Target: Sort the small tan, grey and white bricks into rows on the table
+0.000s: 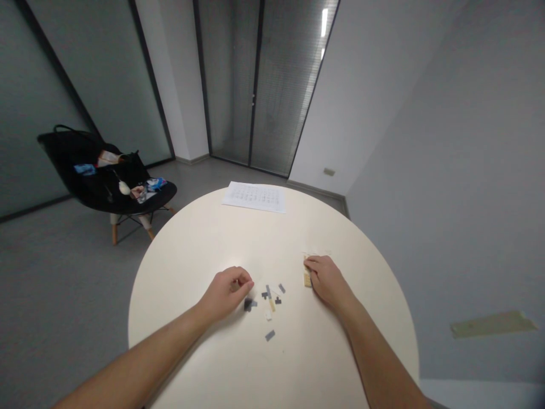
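My left hand (227,292) rests over the table just left of a loose cluster of small pieces. Its thumb and forefinger are pinched together, and anything between them is too small to make out. My right hand (330,278) lies on the tabletop with its fingers on a narrow tan and white toy-brick piece (307,278), partly covered by them. Between the hands lie several small toy bricks: a dark one (247,305) beside my left hand, a tan strip (272,305), a white piece (268,314) and a grey flat piece (270,336) closer to me.
The round white table (196,244) fills the middle of the view. A printed sheet of paper (254,197) lies at its far edge. Beyond it on the left stands a black chair (93,196) with a bag and small items. A wall (447,216) is close on the right.
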The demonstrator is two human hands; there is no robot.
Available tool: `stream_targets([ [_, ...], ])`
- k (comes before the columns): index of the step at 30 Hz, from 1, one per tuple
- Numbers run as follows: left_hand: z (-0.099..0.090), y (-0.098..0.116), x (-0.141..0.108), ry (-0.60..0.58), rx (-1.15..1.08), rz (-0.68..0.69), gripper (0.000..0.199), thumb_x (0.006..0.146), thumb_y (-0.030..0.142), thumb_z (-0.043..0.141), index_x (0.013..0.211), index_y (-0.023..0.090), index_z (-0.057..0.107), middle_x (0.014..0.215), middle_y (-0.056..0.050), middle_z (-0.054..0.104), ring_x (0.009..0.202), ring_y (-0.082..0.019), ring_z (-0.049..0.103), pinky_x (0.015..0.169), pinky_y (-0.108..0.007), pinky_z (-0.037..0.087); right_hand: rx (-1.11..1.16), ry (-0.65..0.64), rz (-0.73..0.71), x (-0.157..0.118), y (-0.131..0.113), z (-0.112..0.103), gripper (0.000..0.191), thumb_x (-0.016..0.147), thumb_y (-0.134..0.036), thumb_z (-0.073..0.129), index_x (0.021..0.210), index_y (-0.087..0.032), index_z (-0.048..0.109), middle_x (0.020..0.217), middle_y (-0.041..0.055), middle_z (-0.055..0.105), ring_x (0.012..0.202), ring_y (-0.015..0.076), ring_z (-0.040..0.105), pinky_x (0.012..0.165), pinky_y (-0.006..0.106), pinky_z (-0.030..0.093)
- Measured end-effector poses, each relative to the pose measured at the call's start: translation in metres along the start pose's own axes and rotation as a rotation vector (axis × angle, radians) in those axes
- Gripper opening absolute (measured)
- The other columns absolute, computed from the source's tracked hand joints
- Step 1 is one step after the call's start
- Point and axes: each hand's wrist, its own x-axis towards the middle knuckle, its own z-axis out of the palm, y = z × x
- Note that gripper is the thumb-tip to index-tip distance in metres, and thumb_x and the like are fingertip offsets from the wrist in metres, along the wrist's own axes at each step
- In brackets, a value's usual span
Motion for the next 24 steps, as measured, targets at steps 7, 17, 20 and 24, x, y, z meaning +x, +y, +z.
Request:
stream_targets([
  [7,0.001,-0.001,0.0,-0.001,-0.005,-0.002,0.015,0.086,0.028,0.056,0.077,0.018,0.063,0.071,-0.002,0.064,0.067,-0.014,0.058,0.061,-0.025,0.045,-0.015,0.011,-0.006,0.002,0.003,0.004,0.037,0.085,-0.008,0.044,0.111,-0.014,0.07,0.122,0.0114,0.066,0.111,0.0239,0.056,0.098,0.036,0.04],
  [17,0.001,-0.001,0.002,-0.043,0.028,0.013,0.012,0.085,0.023,0.054,0.078,0.018,0.063,0.074,-0.002,0.064,0.07,-0.015,0.058,0.064,-0.025,0.044,0.037,0.065,-0.015,0.001,-0.003,-0.002,0.038,0.088,-0.01,0.041,0.115,-0.012,0.068,0.123,0.0135,0.064,0.114,0.0246,0.054,0.102,0.038,0.039],
  [20,0.001,-0.002,0.002,-0.047,0.03,0.009,0.011,0.085,0.02,0.052,0.081,0.018,0.063,0.075,-0.002,0.064,0.07,-0.014,0.058,0.064,-0.025,0.044,0.192,0.092,-0.025,-0.004,-0.018,-0.011,0.034,0.091,-0.018,0.043,0.114,-0.014,0.068,0.115,0.0127,0.066,0.105,0.0226,0.058,0.095,0.036,0.043],
  [24,0.002,-0.004,0.001,-0.037,0.01,-0.006,0.012,0.083,0.017,0.052,0.083,0.018,0.063,0.075,-0.001,0.063,0.068,-0.014,0.057,0.062,-0.025,0.043,0.326,-0.099,-0.071,-0.011,-0.044,-0.023,0.028,0.09,-0.023,0.048,0.106,-0.021,0.07,0.092,0.0063,0.067,0.079,0.0165,0.061,0.074,0.027,0.045],
])
